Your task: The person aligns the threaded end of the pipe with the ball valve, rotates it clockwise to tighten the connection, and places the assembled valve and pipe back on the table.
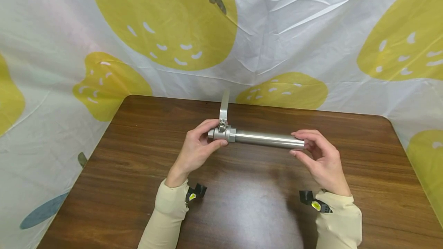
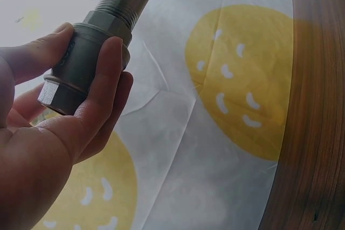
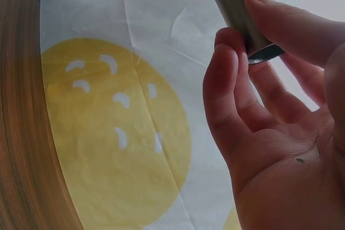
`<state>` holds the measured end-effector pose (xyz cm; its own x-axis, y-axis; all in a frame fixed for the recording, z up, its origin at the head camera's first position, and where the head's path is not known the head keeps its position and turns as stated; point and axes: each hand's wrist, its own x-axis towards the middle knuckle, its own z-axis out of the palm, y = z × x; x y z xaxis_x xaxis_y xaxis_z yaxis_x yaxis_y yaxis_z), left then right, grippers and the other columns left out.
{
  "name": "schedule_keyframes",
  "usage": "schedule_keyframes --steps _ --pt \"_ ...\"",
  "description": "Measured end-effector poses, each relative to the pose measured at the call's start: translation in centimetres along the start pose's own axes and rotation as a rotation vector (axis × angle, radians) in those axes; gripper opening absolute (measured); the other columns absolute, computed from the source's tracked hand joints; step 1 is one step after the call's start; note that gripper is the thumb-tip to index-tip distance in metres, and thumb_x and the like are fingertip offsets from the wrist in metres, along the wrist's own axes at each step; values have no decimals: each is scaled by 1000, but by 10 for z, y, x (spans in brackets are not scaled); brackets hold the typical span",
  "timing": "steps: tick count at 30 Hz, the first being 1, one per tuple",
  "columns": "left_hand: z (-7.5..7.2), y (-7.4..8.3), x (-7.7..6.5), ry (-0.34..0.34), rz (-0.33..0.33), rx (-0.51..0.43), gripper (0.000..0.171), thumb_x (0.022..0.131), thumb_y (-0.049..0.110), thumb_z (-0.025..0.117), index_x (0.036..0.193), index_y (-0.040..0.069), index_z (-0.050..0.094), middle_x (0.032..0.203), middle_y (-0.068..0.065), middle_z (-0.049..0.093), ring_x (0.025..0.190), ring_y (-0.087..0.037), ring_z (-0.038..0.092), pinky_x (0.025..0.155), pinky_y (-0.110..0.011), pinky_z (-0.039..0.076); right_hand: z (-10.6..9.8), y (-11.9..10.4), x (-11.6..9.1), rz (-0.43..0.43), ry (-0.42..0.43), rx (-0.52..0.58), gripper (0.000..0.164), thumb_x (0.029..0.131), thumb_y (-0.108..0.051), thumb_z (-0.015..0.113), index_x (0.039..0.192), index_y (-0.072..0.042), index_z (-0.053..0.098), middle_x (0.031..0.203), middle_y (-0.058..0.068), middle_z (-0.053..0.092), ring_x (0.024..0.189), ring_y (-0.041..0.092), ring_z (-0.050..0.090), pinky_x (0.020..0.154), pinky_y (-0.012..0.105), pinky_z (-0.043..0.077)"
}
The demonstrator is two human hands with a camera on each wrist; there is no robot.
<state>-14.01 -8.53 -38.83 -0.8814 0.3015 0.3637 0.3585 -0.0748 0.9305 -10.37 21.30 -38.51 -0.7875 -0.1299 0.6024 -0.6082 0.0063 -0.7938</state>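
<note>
Both hands hold up one metal assembly, a ball valve (image 1: 221,134) joined to a straight steel pipe (image 1: 264,139), lying roughly level across the head view. My left hand (image 1: 195,147) grips the valve body, thumb on the near side and fingers behind it. From the valve a flat lever handle (image 1: 224,105) points away toward the back. In the left wrist view, threads (image 2: 116,8) show where the pipe enters the valve's hex end. My right hand (image 1: 323,160) pinches the pipe's free end between thumb and fingers; its open rim (image 3: 265,54) shows in the right wrist view.
Below the hands is a brown wooden table (image 1: 128,203) with rounded far corners. A white cloth (image 1: 256,49) printed with yellow fruit hangs behind it and along the sides. Each wrist wears a small black camera mount (image 1: 197,191) over a cream sleeve (image 1: 162,218).
</note>
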Motion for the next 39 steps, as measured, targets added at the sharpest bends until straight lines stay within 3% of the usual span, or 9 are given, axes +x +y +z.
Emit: schedule_keyframes --steps 10,17,27,35,39 --pt "0 0 0 9 13 -10 47 72 -3 70 117 -2 54 115 -13 53 98 -18 54 81 -23 50 -1 -3 0 38 0 -66 46 62 27 63 105 17 52 103 25 56 78 15 58 70 16 49" --pt "-1 -1 0 7 16 -5 47 72 -3 70 117 -1 54 115 -12 53 97 -18 54 80 -22 50 0 -5 0 54 4 -141 44 64 24 65 105 14 54 101 22 58 78 13 56 70 15 48" --pt "0 0 -1 0 21 0 48 72 -4 70 117 -2 54 115 -14 53 97 -18 53 79 -21 50 -10 12 -6 77 8 -158 45 64 23 65 106 11 56 96 13 61 77 12 58 69 15 49" --pt "1 1 -1 0 21 -1 47 72 -3 70 116 -1 55 114 -13 53 97 -17 53 80 -21 49 -12 13 -9 145 31 -347 37 71 12 67 106 2 61 77 1 60 68 8 55 56 14 46" --pt "2 0 -1 2 22 -3 47 72 -4 70 116 -3 55 114 -15 53 97 -17 53 81 -21 49 -10 8 -7 151 41 -355 37 71 12 66 106 0 61 76 0 61 67 7 55 56 14 46"
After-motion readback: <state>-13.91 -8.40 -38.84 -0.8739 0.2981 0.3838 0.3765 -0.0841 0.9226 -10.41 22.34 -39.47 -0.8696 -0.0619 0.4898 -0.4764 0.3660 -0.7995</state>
